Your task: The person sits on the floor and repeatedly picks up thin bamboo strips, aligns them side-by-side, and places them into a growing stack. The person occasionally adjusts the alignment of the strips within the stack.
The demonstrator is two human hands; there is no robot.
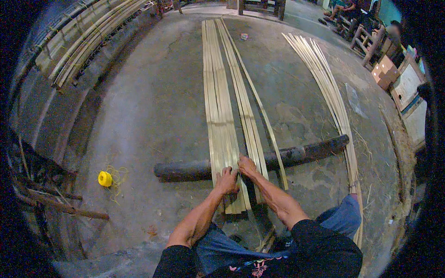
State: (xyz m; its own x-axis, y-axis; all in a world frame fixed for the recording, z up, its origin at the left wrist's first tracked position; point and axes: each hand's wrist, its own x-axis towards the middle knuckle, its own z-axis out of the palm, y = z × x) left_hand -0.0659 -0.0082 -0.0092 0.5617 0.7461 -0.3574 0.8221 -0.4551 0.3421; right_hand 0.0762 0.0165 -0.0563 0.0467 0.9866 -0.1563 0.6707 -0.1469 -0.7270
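Observation:
Long pale bamboo strips (215, 92) lie side by side in a flat band, running away from me across a dark log (185, 171). My left hand (227, 181) rests on the near part of this band, fingers apart and pressed on the strips. Just to its right, my right hand (247, 167) is closed at the band's right edge, apparently gripping the outermost bamboo strip; its fingertips are partly hidden. Right of the band, a narrower group of strips (245, 106) crosses the log, with a single strip (262, 109) slanting beside it.
A loose bundle of strips (324, 83) fans out at the right, passing the log's end. On the left floor sits a yellow twine roll (105, 179) with loose loops. Poles (88, 46) are stacked far left. A cardboard box (385, 72) and a seated person (342, 8) are far right.

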